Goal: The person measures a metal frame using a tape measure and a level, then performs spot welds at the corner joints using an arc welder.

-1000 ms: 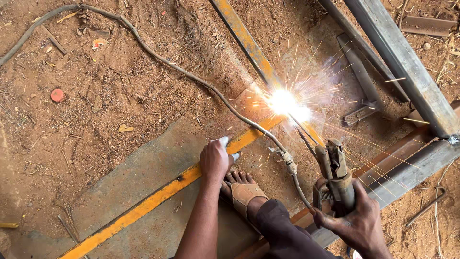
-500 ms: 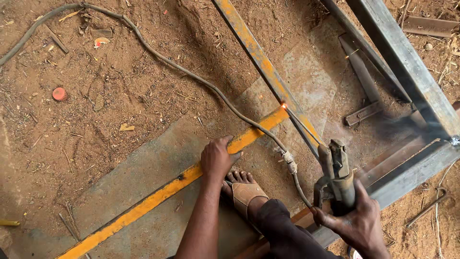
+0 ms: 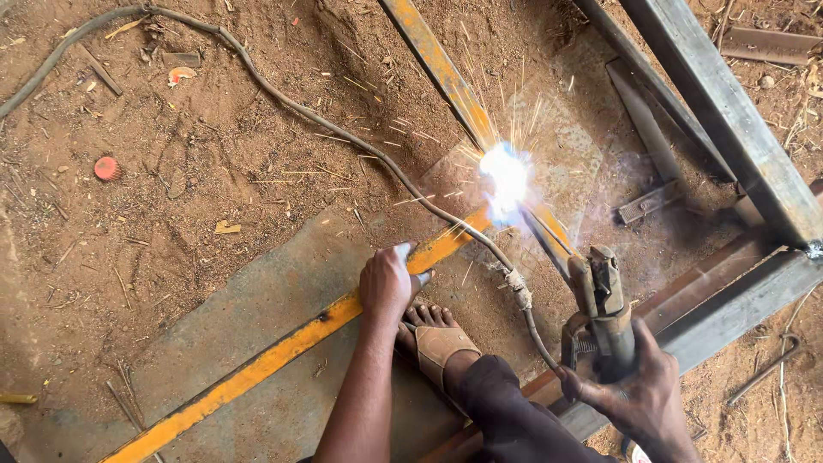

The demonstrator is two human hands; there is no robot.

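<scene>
- The arc is back on: half a second ago the joint sat dark with only a red glow and a wisp of smoke, and now a white flash [image 3: 506,178] bursts there, sparks flying up and out over the dirt. That reads as a fresh strike on the same joint, so the weld is not finished yet.
- Your left hand [image 3: 387,281] stays planted on the yellow bar [image 3: 283,351], fingers pressed together and curled over its top edge, pinning it to the grey slab [image 3: 214,334]. It has not moved from that spot.
- Just right of that hand, your sandalled foot [image 3: 437,339] rests on the slab beside the bar.
- The yellow bar runs from the slab's lower left edge up to the flash, where it meets a second yellow bar [image 3: 437,64] coming down from the top edge of the view. Paint looks worn and scorched near the joint.
- The black cable [image 3: 283,99] snakes across the dirt to the holder.
- Your right hand [image 3: 639,394] is wrapped tight round the electrode holder [image 3: 604,300], fingers closed on its handle, rod aimed at the flash.
</scene>
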